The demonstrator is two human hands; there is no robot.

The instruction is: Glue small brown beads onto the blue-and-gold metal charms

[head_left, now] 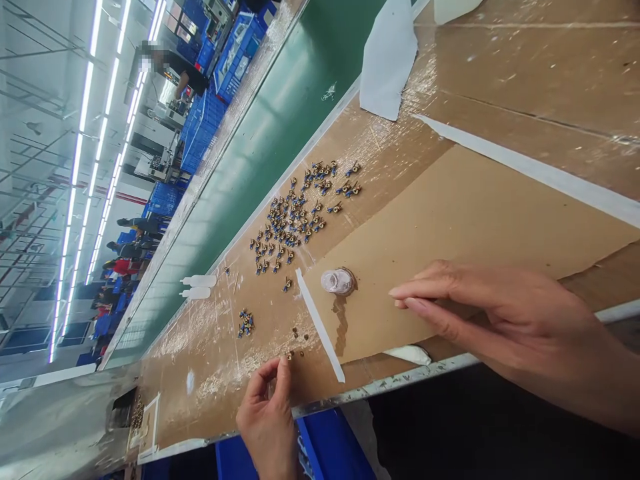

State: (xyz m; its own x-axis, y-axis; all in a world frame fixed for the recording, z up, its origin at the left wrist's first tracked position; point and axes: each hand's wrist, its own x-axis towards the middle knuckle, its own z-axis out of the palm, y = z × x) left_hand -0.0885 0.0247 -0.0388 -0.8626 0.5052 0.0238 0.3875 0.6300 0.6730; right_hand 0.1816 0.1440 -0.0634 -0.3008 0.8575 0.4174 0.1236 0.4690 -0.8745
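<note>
My left hand (270, 410) is at the table's near edge, thumb and index finger pinched. A small brown-gold piece (289, 355) shows right at those fingertips. Just beyond it lie several tiny dark brown bits (300, 335). My right hand (495, 320) hovers over the brown paper sheet (450, 220) with its fingers pressed together; whatever is between them, if anything, is too small to make out. Between the hands stands a small whitish glue-crusted pot (337, 281), with a wet brown streak (341, 327) next to it.
Many small blue-and-gold pieces (295, 217) are spread past the pot, with a smaller cluster (245, 323) nearer. Two white squeeze bottles (199, 287) lie by the green belt (300, 87). White tape (320, 325) edges the paper. Blue bins (330, 443) sit below the table; other people work far off.
</note>
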